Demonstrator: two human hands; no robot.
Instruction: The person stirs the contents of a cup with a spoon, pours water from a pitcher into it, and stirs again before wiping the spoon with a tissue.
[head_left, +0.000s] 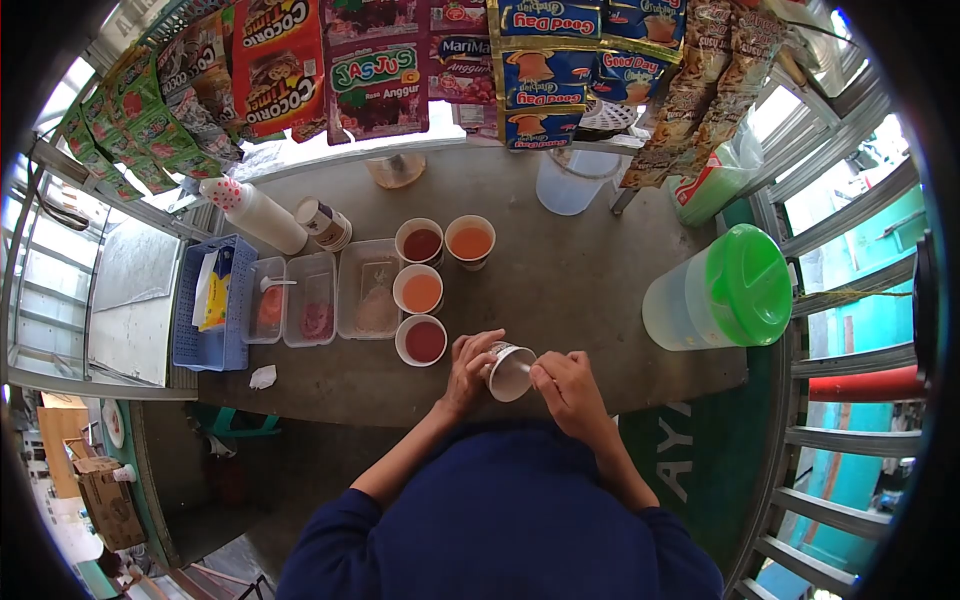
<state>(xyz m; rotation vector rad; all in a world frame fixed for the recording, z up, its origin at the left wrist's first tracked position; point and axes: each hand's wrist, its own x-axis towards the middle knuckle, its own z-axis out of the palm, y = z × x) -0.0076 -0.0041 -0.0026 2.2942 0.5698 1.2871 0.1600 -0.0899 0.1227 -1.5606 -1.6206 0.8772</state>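
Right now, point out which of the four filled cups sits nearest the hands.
The dark red cup at the near end of the group, just left of the left hand. The other three stand farther back: orange, dark red and orange.

Counter [560, 290]: four filled cups [432, 285] clustered at centre, three tubs [320, 298] in a row left of them, basket [212, 302] at far left. Jug [722, 290] at right edge. Paper cup [510, 372] at near edge, between both hands. Sachet strips [450, 60] hang behind.
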